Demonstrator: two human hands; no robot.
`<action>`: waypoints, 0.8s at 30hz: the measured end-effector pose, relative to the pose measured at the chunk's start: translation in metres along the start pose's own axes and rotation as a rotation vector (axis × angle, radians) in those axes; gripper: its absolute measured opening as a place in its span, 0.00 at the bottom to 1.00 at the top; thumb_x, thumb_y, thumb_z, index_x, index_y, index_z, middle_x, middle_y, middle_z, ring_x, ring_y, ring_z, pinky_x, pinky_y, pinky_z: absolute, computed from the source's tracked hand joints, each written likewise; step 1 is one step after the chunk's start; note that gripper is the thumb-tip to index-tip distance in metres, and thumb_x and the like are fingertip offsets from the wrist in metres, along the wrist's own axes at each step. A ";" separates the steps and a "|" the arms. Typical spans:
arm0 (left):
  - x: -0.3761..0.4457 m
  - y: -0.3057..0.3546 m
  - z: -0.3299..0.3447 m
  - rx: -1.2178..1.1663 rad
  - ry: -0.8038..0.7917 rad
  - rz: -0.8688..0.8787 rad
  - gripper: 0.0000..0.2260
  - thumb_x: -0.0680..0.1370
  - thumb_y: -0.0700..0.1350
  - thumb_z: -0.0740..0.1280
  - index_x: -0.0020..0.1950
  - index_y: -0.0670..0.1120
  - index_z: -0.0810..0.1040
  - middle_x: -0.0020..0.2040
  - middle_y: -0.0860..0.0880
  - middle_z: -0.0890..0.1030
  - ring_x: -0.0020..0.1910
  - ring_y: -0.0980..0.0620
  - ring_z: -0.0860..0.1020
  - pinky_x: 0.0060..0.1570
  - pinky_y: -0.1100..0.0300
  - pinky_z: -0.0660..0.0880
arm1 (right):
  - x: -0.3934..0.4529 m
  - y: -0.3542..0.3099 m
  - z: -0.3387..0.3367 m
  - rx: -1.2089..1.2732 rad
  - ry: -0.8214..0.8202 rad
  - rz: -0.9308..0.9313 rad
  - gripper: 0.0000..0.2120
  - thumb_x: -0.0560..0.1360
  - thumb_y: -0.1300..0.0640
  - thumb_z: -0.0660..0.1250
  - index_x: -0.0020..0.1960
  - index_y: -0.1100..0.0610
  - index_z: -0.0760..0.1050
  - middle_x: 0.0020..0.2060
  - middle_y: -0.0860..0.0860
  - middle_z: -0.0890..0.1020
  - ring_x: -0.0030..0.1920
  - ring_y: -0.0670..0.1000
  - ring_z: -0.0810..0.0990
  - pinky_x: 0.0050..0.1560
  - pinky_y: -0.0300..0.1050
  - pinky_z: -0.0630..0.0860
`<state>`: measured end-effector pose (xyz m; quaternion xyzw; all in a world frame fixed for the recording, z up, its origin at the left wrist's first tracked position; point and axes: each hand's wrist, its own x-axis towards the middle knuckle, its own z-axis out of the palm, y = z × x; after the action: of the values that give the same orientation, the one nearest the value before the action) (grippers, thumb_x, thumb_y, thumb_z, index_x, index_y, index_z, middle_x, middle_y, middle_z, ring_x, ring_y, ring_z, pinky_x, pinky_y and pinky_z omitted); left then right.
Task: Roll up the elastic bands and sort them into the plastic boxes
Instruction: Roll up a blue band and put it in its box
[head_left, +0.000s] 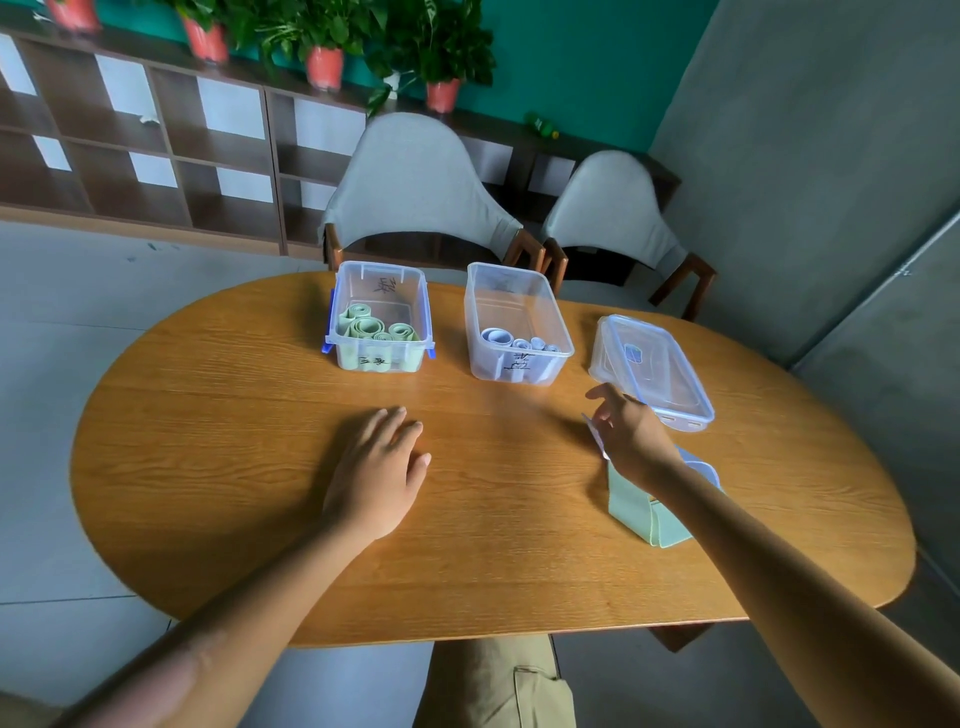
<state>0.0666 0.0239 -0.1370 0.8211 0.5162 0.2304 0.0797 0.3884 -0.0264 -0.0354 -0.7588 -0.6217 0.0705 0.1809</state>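
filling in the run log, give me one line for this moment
left hand flat on table, empty | right hand picking pale band off green band | green box and white box part filled

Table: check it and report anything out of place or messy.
Nothing spilled or damaged. Green rolls sit in the left box, pale rolls in the right box. Only loose ends: unrolled bands under the right hand, and lids stacked aside.
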 end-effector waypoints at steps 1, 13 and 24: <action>0.001 0.000 -0.001 -0.007 -0.012 -0.005 0.21 0.82 0.54 0.62 0.73 0.47 0.74 0.76 0.45 0.69 0.77 0.43 0.64 0.75 0.46 0.63 | -0.001 -0.006 -0.003 0.005 0.004 -0.021 0.14 0.81 0.61 0.65 0.65 0.53 0.73 0.49 0.53 0.82 0.48 0.53 0.80 0.50 0.49 0.79; 0.030 0.061 -0.064 -0.539 -0.103 0.061 0.19 0.81 0.51 0.67 0.71 0.53 0.73 0.67 0.56 0.77 0.64 0.57 0.75 0.64 0.59 0.72 | -0.014 -0.080 -0.029 0.119 0.039 -0.297 0.13 0.81 0.64 0.63 0.63 0.52 0.75 0.45 0.47 0.81 0.45 0.48 0.79 0.48 0.42 0.76; 0.040 0.084 -0.089 -0.713 -0.005 0.012 0.06 0.80 0.42 0.66 0.44 0.47 0.77 0.36 0.53 0.81 0.32 0.58 0.80 0.41 0.59 0.75 | -0.022 -0.112 -0.018 0.506 0.032 -0.264 0.12 0.79 0.63 0.69 0.61 0.53 0.77 0.47 0.48 0.83 0.49 0.47 0.83 0.55 0.41 0.79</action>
<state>0.1076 0.0115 -0.0159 0.7451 0.3983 0.3947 0.3611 0.2865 -0.0330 0.0189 -0.6030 -0.6749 0.1873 0.3819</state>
